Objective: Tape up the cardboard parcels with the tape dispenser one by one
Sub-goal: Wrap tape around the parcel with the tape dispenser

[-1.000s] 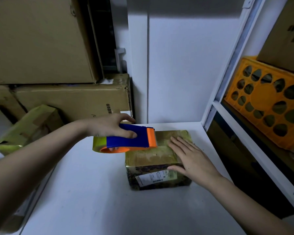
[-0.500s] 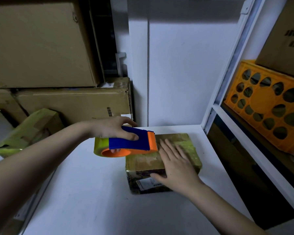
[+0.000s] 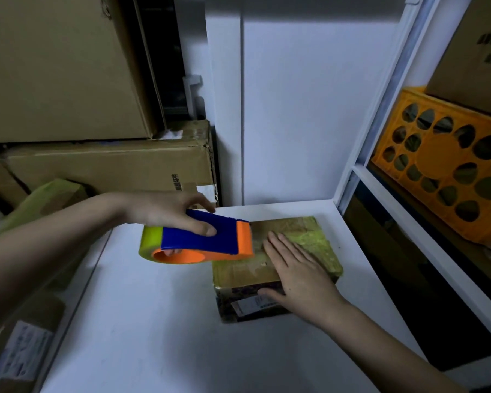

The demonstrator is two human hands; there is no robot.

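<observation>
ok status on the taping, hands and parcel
Left hand grips tape dispenser, orange end at parcel top. Right hand flat on parcel, thumb down its front. Nothing in the way.

Large cardboard boxes stacked at left, against white wall. Orange perforated crate on white shelving frame at right. White tabletop below.

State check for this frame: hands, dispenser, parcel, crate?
Left hand: grips the tape dispenser.
Tape dispenser: held at the parcel's left top edge, roll loaded.
Right hand: flat on the parcel, fingers straight.
Parcel: closed, lying on the white table.
Orange crate: tilted on the shelf.
</observation>
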